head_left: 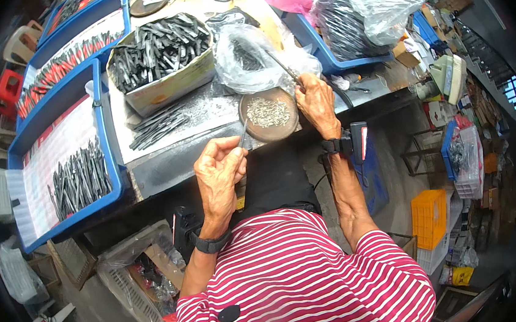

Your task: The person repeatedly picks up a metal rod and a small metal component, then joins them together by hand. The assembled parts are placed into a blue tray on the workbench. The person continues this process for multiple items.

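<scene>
My left hand (220, 168), closed in a pinch, holds a thin dark strip (244, 134) at the near left of a round brown dish (247, 129). Many tiny pale metal pieces (268, 112) lie spread in that dish. Just right of the dish, my right hand (318, 103) is closed around a long thin rod-like tool (282, 65), which slants up and left over a clear plastic bag (243, 61). The tool's exact kind does not show. A loose pile of dark thin strips (160, 125) lies on the table left of the dish.
A box (169, 94) full of black parts stands behind the pile. Blue trays (107, 122) with rows of black and red parts line the left. At the back right is another blue tray (348, 65) with bagged black parts. The table's front edge (191, 167) runs close before me.
</scene>
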Action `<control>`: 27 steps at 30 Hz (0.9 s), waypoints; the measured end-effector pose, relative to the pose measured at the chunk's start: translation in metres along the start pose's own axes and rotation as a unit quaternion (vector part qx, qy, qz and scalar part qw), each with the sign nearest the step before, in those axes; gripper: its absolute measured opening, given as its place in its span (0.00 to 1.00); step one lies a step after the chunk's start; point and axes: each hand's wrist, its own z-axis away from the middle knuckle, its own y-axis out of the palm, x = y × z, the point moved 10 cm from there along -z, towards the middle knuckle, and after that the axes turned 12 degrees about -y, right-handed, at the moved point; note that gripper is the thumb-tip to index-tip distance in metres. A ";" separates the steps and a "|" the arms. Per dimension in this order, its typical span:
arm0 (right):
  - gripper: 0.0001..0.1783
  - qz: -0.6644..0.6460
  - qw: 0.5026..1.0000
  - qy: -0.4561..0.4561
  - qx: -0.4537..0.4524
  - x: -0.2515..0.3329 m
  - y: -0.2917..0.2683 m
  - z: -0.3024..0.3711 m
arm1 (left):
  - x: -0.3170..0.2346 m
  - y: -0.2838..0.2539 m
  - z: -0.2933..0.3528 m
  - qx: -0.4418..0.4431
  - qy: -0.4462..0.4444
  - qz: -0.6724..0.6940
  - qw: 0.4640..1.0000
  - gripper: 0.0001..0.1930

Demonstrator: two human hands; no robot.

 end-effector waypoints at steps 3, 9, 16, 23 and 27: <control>0.05 0.000 1.000 -0.018 -0.001 0.004 -0.001 0.000 | 0.003 -0.002 -0.002 0.019 -0.008 0.043 0.999 0.09; 0.05 -0.035 0.998 0.026 -0.041 -0.004 -0.007 0.002 | 0.012 -0.008 -0.004 0.016 -0.035 0.103 0.994 0.09; 0.04 -0.081 0.982 0.108 -0.128 0.006 -0.048 0.004 | 0.010 -0.009 -0.003 0.013 -0.019 0.127 0.992 0.09; 0.04 -0.531 0.830 0.173 -0.008 0.077 -0.025 0.022 | 0.009 -0.006 -0.003 0.016 -0.012 0.112 0.994 0.10; 0.06 -0.580 0.789 0.193 0.055 0.114 -0.003 0.033 | 0.007 -0.007 -0.001 0.010 -0.005 0.105 0.994 0.10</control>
